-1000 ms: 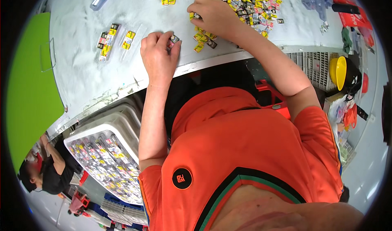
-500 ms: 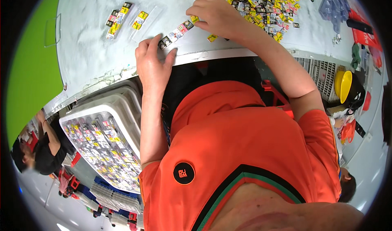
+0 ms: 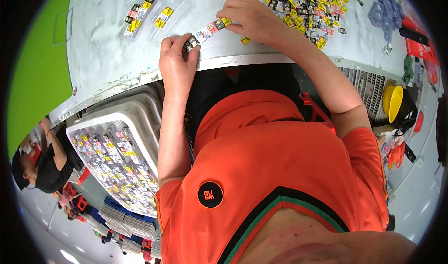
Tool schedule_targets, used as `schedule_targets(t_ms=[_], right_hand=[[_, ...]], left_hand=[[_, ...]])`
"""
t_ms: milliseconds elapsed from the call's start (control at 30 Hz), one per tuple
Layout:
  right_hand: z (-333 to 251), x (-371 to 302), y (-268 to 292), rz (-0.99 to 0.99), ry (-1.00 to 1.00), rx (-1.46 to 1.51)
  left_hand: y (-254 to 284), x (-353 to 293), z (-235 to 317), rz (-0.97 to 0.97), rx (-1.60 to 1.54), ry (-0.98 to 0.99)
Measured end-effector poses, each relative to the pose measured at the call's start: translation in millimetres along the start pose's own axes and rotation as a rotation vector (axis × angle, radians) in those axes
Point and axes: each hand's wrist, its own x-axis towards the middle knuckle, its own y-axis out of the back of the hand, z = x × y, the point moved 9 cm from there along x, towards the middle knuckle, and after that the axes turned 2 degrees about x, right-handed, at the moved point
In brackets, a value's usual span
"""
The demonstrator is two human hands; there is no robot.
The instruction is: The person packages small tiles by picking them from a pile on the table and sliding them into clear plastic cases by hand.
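Note:
A short row of small square printed pieces (image 3: 205, 32), black, white, pink and yellow, lies on the pale table between my two hands. My left hand (image 3: 177, 69) is closed at the row's left end, thumb and forefinger on either side of the black pieces. At the other end, the fingers of my right hand (image 3: 254, 18) pinch the yellow piece. Left of the row is a clear plastic tray (image 3: 173, 11) with a couple of yellow pieces in it. Beyond that sits a fuller tray of pieces (image 3: 139, 17). One loose yellow piece (image 3: 245, 40) lies below my right hand.
A large heap of mixed pieces (image 3: 303, 12) spreads beyond my right forearm. Bluish clear plastic trays (image 3: 385, 12) are piled at the far right. Beside my left arm stands a white crate (image 3: 133, 119) of filled packs. Another person (image 3: 53, 159) works at the left, near a green surface (image 3: 35, 63).
My left hand has closed in on the row's left end, its thumb now against the pieces. The yellow piece in my right hand now meets the row's right end.

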Motion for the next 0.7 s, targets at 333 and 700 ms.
schedule_targets(t_ms=[333,700], right_hand=[[-3,-3,-7,0.03,0.003,0.03],[-2,-3,-11,0.036,-0.054,0.081]], left_hand=[[0,-1,-1,0.014,-0.014,0.012],[0,-2,1,0.035,-0.028,0.007]])
